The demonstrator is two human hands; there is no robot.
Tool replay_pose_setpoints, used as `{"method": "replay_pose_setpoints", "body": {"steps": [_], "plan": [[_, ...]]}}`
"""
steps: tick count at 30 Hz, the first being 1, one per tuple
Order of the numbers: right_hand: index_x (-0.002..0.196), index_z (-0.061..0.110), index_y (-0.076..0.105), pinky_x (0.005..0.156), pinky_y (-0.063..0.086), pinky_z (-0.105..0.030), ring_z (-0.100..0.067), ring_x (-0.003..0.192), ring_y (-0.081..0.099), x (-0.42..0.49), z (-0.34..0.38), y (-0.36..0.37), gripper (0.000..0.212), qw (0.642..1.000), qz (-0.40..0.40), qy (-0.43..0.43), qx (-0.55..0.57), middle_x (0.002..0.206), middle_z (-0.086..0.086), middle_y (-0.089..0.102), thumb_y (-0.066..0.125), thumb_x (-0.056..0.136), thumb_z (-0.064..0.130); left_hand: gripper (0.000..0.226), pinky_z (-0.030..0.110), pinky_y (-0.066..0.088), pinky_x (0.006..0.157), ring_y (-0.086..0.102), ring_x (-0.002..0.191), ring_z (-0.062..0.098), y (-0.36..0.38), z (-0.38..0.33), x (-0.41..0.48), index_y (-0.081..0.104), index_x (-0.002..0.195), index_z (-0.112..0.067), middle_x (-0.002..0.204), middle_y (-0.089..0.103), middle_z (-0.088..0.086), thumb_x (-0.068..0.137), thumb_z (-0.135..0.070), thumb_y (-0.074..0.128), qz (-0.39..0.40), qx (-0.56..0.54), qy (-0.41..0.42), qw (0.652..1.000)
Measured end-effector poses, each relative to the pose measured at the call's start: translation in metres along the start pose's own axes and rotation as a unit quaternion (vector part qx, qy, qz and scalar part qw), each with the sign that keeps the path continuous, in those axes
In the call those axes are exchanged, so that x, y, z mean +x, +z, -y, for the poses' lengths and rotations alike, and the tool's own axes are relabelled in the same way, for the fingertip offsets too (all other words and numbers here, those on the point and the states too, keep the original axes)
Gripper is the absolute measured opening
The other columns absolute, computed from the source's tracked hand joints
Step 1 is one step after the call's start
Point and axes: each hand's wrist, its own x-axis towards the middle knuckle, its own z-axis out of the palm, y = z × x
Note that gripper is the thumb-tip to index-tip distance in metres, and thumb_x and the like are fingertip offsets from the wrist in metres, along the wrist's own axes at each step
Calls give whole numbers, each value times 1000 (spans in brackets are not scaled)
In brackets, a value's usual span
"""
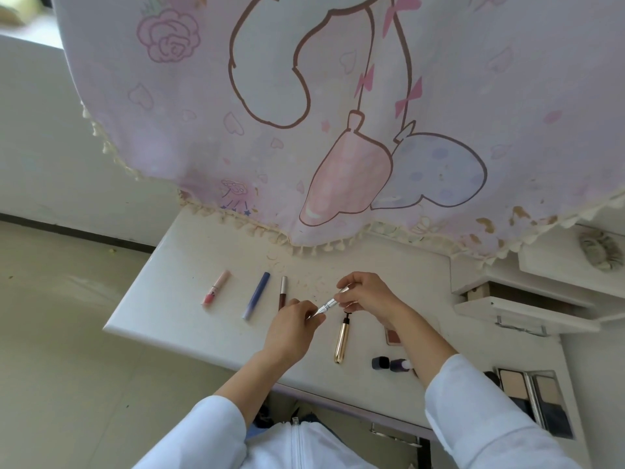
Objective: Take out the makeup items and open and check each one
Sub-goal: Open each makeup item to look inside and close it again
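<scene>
Both hands meet over a white worktop [169, 299]. The left grip [294, 324] pinches the near end of a slim silver stick [326, 304], and the right grip [368, 294] holds its far end, so the stick slants between them, above the surface. To their left, a pink tube [216, 288], a blue tube [256, 296] and a dark red tube [282, 292] with a silver cap lie side by side, apart from one another. A gold tube [342, 340] lies just below the right grip. Further right lie two small dark bottles [389, 363] and an open powder palette [534, 397]. A pastel cartoon-print cloth [304, 96] with a tasselled hem hangs behind the worktop.
</scene>
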Motion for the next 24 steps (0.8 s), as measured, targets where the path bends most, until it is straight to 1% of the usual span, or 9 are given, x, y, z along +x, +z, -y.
{"method": "replay_pose_setpoints", "body": {"steps": [3, 6, 9, 13, 17, 18, 21, 24], "plan": [[92, 6, 62, 69, 55, -29, -20, 72, 61, 3, -2, -2, 19, 999, -12, 0, 41, 84, -11, 62, 68, 78, -5, 24, 23, 33, 64, 51, 76, 18, 1, 1, 1, 65, 100, -15, 87, 52, -1, 93, -33, 53, 3, -2, -3, 1000], [88, 9, 62, 74, 55, -31, -19, 72, 62, 5, -3, -2, 19, 997, -16, 2, 70, 86, -12, 63, 67, 78, -7, 23, 22, 32, 60, 49, 74, 16, 2, 2, 2, 65, 101, -16, 87, 51, -2, 93, -34, 53, 4, -5, -5, 1000], [89, 8, 61, 77, 56, -33, -21, 73, 63, 7, -3, -1, 20, 995, -29, 3, 93, 89, -14, 64, 67, 78, -8, 23, 18, 30, 55, 47, 72, 15, 2, 2, 4, 65, 99, -16, 85, 50, -2, 92, -35, 54, 10, -4, -7, 1000], [89, 7, 60, 69, 56, -27, -20, 71, 64, 9, -3, -1, 21, 993, -46, 4, 111, 86, -13, 66, 67, 78, -8, 22, 18, 29, 53, 46, 70, 14, 4, 3, 6, 64, 97, -16, 84, 53, -2, 91, -36, 55, 21, -2, -5, 1000], [90, 7, 60, 70, 56, -27, -20, 69, 63, 12, -2, 2, 21, 990, -65, 6, 124, 81, -12, 66, 69, 77, -7, 22, 21, 30, 52, 43, 60, 9, 6, 2, 7, 58, 104, -17, 73, 51, -5, 90, -33, 58, 19, -35, -16, 999], [89, 7, 59, 70, 56, -27, -20, 68, 63, 13, -2, 3, 20, 989, -71, 8, 126, 79, -11, 66, 69, 77, -7, 22, 22, 32, 54, 44, 61, 10, 7, 2, 7, 58, 103, -16, 73, 52, -5, 89, -33, 59, 20, -41, -20, 999], [89, 6, 60, 67, 56, -25, -19, 66, 63, 16, -3, 5, 19, 988, -88, 13, 123, 79, -11, 66, 70, 77, -4, 22, 24, 36, 58, 51, 71, 16, 9, 1, 8, 59, 100, -16, 83, 59, -4, 89, -35, 59, 30, -41, -34, 998], [92, 5, 60, 63, 54, -22, -17, 63, 61, 22, -3, 8, 19, 989, -100, 20, 106, 76, -10, 65, 70, 78, -3, 24, 25, 37, 59, 55, 72, 17, 13, 1, 11, 60, 100, -16, 86, 62, -3, 88, -37, 59, 40, -45, -50, 997]]}}
